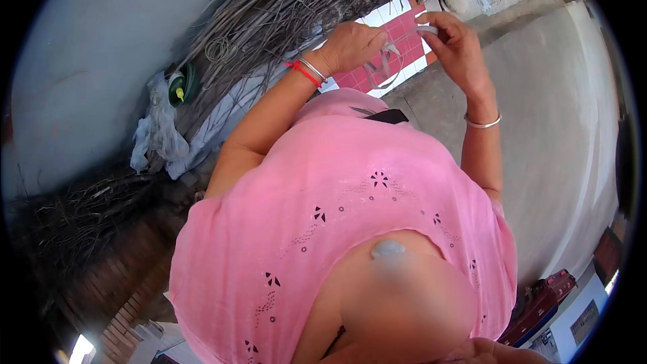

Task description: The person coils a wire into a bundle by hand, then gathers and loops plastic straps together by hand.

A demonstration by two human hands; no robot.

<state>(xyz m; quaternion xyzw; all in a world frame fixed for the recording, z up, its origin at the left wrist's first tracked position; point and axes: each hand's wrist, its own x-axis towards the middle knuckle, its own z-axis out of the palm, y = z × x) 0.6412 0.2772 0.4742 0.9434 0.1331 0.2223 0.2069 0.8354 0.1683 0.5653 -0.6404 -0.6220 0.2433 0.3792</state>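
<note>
My left hand [355, 46], with a red thread and a bangle at the wrist, has its fingers closed on a pale grey strip [385, 62] that hangs in loose loops below the fingertips. A thin stretch of it runs across to my right hand [459, 47], where thumb and forefinger pinch a flat, wider part. My right wrist carries a silver bangle. Both hands are raised over a red-and-white checked surface [350, 82]. Near my lap, against the pink garment [337, 162], lies a black object [387, 116] whose kind I cannot make out.
Dry sticks [269, 10] are heaped along the wall beyond my hands. To the left are a green container with a yellow tip [178, 91] and crumpled plastic sheeting [162, 138]. Grey concrete floor [539, 114] stretches to the right. A dark red object [546, 300] stands at lower right.
</note>
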